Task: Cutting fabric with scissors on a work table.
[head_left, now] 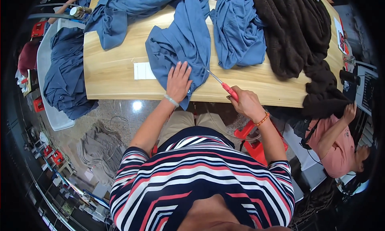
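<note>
A blue piece of cloth [179, 42] lies rumpled on the wooden table, one corner hanging over the near edge. Flat on its near part rests my left hand [179, 80], open, fingers stretched out and pressing the fabric. My right hand [246, 102] is closed round a red-handled tool [229, 90] with a thin metal shaft. The shaft points away and to the left, and its tip is at the right edge of the cloth; whether it touches is too small to tell. White paper labels [143, 70] lie left of the cloth.
More blue cloth [240, 30] and dark brown plush fabric [292, 30] cover the far and right parts of the table [116, 70]. A white tub [60, 125] with darker blue cloth stands left. At right, a person in pink [337, 141] touches the brown fabric. Grey cloth [100, 151] lies on the floor.
</note>
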The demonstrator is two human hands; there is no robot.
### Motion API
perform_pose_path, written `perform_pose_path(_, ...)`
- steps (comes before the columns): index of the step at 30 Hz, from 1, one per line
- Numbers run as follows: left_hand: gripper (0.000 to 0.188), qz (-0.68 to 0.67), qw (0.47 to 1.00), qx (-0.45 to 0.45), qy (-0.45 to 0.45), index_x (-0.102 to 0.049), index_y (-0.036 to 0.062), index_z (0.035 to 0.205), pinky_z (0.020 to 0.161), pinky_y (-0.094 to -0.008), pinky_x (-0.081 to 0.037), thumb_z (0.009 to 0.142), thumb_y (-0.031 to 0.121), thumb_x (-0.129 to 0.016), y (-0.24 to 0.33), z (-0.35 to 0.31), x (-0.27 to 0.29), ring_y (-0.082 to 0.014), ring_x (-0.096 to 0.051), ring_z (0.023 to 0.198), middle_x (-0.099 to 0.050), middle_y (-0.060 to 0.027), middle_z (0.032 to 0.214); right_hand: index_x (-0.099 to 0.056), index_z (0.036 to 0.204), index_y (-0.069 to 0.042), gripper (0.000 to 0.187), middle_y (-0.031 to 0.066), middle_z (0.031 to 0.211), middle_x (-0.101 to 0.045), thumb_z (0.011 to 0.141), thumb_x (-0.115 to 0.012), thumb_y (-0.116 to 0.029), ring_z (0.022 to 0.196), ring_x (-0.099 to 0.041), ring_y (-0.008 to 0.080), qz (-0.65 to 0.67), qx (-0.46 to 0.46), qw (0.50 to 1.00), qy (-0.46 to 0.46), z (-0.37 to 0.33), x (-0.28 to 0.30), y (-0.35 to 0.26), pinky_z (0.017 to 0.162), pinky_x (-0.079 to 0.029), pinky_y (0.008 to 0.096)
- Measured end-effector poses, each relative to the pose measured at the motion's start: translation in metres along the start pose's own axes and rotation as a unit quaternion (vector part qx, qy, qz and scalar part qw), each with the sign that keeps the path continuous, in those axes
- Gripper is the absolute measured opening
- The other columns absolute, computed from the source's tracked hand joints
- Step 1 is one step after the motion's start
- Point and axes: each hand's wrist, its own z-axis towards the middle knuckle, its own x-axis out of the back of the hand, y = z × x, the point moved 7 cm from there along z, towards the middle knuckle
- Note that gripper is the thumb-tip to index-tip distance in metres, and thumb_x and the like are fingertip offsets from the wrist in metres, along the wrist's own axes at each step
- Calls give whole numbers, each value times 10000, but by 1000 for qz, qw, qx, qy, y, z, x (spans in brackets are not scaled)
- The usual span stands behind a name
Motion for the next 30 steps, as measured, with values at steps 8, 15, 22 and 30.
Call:
perform_pose_path(8, 590, 3, 1000, 17, -23, -440, 257, 1422, 1114, -578, -172, 870, 382, -609, -22, -5, -30, -310, -243, 1424, -279, -87, 1549, -629, 883, -45, 254, 200, 726, -657, 854, -608, -296, 724, -658, 370, -106, 61, 985, -118, 3, -30, -31, 672, -511, 475)
perform_pose_path(15, 608, 8, 1000, 12, -20, -446, 229, 1415, 1117, -563, -181, 858, 401, -621, -19, -4, -20, -301, -255, 1420, -298, -99, 1539, -603, 875, -50, 232, 191, 707, -643, 855, -615, -281, 705, -643, 372, -83, 55, 993, -66, 14, -15, -41, 644, -495, 477)
perform_pose_path(22, 511, -64, 965, 251, 29, -528, 69, 1138, 929, -455, -428, 777, 362, -738, -54, 63, 21, -338, -589, 1004, -585, -158, 1117, -565, 964, -53, 209, 206, 707, -634, 876, -602, -240, 691, -638, 386, -20, 49, 998, 32, 18, -2, -30, 645, -491, 482)
perform_pose_path(30, 441, -249, 883, 355, 180, -519, 9, 1096, 688, -361, -515, 755, 143, -763, -138, 44, -22, -275, -634, 788, -620, -133, 921, -576, 1004, -66, 210, 215, 738, -637, 877, -599, -233, 729, -634, 401, -4, 2, 1000, 30, 25, 9, -36, 664, -493, 482)
